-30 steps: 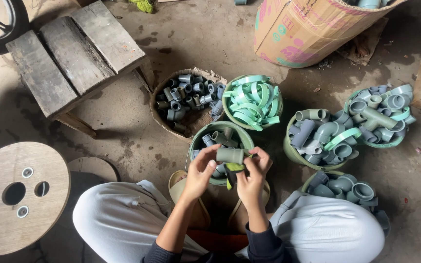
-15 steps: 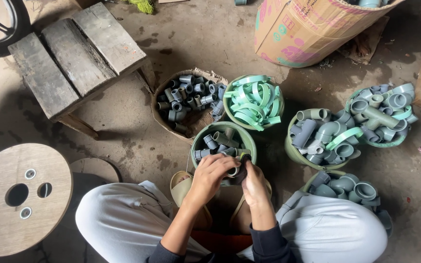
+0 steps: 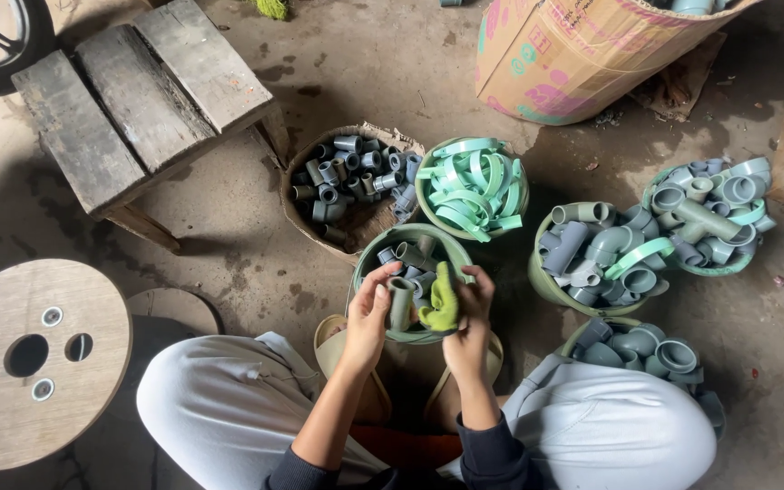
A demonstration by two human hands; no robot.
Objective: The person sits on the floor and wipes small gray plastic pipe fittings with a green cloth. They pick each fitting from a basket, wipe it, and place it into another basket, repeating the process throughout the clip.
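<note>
Raised since before, the grey pipe fitting [image 3: 400,302] stands upright in the left hand's [image 3: 369,318] closed grip.

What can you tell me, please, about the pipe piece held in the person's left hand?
The pipe fitting is a short grey-green tube, plastic by its look, with an open round end facing up. It stands roughly upright in the left hand, whose fingers wrap its side. A yellow-green cloth in the right hand lies close against it, above a green bowl of similar fittings.
</note>
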